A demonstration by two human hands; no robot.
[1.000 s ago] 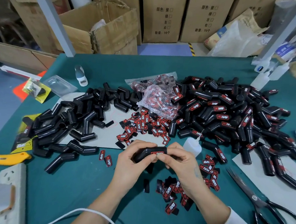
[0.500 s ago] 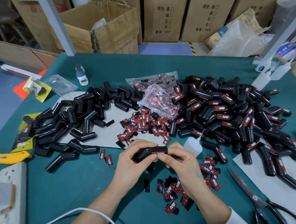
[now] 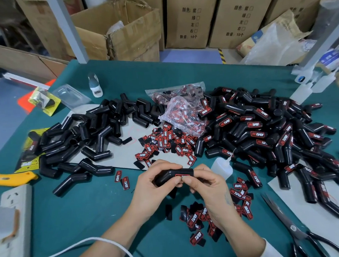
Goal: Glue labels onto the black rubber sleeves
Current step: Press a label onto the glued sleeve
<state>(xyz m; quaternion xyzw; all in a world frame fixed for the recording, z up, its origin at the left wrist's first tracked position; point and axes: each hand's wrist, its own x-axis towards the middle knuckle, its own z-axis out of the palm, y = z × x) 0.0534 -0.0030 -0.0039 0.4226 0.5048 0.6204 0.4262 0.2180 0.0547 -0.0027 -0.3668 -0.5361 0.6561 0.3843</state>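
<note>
My left hand [image 3: 152, 187] grips a bent black rubber sleeve [image 3: 170, 174] above the green table [image 3: 74, 219]. My right hand [image 3: 207, 188] holds the sleeve's right end, its thumb pressing a red and black label [image 3: 181, 175] onto the side. Unlabelled sleeves [image 3: 89, 140] are heaped at the left. Labelled sleeves [image 3: 265, 133] are piled at the right. Loose labels [image 3: 165, 142] lie in the middle, and more loose labels [image 3: 199, 222] lie under my right wrist. A small squeeze bottle of glue [image 3: 221, 168] stands just right of my hands.
A plastic bag of labels [image 3: 183, 115] lies between the piles. Scissors [image 3: 296, 230] lie at the lower right. A yellow knife [image 3: 9, 177] and a white power strip [image 3: 8, 224] are at the left. Cardboard boxes [image 3: 191, 16] stand behind the table.
Both hands stay on the same sleeve with the label under the right thumb. Only tiny finger shifts show.
</note>
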